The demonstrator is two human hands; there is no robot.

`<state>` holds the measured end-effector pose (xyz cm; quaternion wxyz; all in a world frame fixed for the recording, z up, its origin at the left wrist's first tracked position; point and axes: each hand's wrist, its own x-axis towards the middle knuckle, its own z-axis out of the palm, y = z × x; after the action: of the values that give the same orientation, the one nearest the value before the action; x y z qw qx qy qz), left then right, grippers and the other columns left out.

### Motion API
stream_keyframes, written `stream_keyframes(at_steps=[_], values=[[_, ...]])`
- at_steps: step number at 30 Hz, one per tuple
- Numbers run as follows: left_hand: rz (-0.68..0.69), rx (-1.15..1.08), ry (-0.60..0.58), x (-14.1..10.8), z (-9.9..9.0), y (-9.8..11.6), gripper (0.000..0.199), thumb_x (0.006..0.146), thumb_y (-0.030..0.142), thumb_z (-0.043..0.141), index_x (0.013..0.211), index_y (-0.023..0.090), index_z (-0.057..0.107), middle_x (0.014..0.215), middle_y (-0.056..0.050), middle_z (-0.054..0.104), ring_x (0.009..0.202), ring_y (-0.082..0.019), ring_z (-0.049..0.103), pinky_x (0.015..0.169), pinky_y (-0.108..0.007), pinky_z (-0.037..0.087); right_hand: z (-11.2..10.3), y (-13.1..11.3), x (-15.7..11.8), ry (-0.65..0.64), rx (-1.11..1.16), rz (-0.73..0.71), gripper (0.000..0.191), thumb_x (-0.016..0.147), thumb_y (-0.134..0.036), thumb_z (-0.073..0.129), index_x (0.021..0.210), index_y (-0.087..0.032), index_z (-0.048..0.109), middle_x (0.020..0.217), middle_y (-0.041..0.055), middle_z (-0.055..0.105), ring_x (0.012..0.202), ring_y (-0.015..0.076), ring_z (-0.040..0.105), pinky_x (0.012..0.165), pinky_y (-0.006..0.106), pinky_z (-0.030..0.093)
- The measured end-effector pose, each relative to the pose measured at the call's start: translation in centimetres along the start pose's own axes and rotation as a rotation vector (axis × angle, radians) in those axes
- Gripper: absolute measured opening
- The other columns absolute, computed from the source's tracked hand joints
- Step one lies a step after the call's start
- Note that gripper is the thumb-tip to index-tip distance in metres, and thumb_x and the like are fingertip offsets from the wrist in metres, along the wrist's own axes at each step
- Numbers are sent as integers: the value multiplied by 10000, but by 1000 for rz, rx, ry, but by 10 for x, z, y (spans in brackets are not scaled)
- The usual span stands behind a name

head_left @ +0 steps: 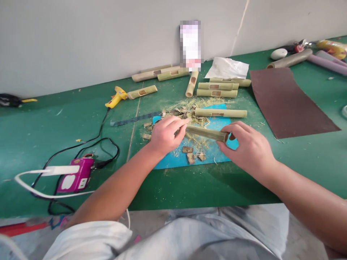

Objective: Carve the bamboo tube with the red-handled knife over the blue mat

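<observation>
A piece of bamboo tube (207,132) is held level between my two hands, above a blue sheet (173,159) strewn with shavings. My left hand (167,134) is closed round its left end, which the fingers hide. At the right end my right hand (245,141) grips the rim between thumb and fingers. Just behind lies another bamboo tube (233,113) with a slot cut in it. Bamboo chips (190,158) and sawdust lie in front of and behind the held tube. A dark saw blade (135,119) rests left of the pile.
More slotted bamboo tubes (217,94) lie towards the wall. A yellow glue gun (117,97) trails its black cord to a magenta power strip (76,175) at left. Brown sandpaper (290,103) lies at right. A phone (190,45) leans on the wall beside white paper (227,68).
</observation>
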<state>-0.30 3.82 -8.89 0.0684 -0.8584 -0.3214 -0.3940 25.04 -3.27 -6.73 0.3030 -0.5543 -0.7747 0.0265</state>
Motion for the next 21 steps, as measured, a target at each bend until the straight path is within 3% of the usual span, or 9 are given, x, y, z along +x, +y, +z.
stream_keyframes(at_steps=[5,10,14,21], values=[[14,-14,43,0,-1,0,177,882,114,600,1017,157,706,839,-52,713,744,-138,650,695,-256,538,-13,5,7,194,183,-1,200,804,-277,692,991,-249,627,850,7,656,694,146,590,677,319,509],[-6,-22,32,0,-1,0,185,893,130,583,1025,168,707,847,-47,714,735,-130,647,688,-250,535,-12,13,10,415,363,-50,261,766,-260,749,1008,-250,650,889,11,641,708,150,567,676,353,530],[-20,-29,19,0,-1,0,190,903,140,565,1016,179,714,839,-44,714,737,-130,647,693,-252,536,-10,21,14,557,380,-66,289,744,-263,767,1018,-261,673,895,21,629,763,173,580,657,367,529],[-12,-36,18,1,0,-1,167,907,149,563,982,171,711,846,-51,718,746,-133,652,695,-252,540,-8,34,16,559,420,-30,335,740,-187,760,1066,-207,683,970,70,673,867,196,628,742,371,547]])
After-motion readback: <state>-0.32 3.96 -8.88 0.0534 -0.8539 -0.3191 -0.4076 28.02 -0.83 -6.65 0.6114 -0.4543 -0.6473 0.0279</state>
